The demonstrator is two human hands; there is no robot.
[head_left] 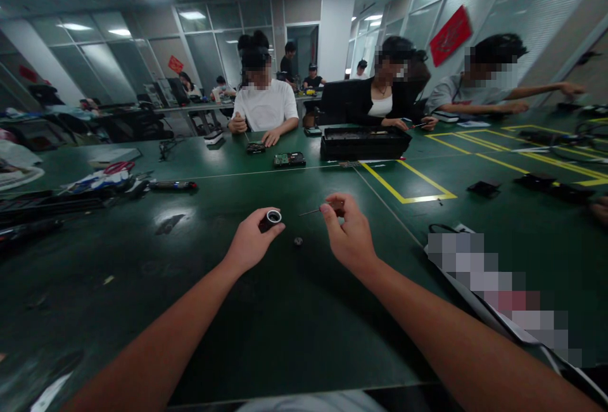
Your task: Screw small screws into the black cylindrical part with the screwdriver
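Observation:
Fingers wrapped round it, my left hand (251,239) holds a dark cylinder (273,217) with a pale ring at its open end, which faces up toward the camera. To the right, my right hand (349,229) grips a thin screwdriver (310,212) whose shaft points left toward the cylinder without touching it. The screwdriver's handle is mostly hidden by the fingers. Between and slightly below both hands, a small dark round part (297,241) lies on the green table (285,336).
Ahead are a black open box (365,144) and a circuit-board device (289,159). A pen-like tool (173,185) and cables lie left. A partly blurred flat object (503,298) lies right. Several people sit across the table.

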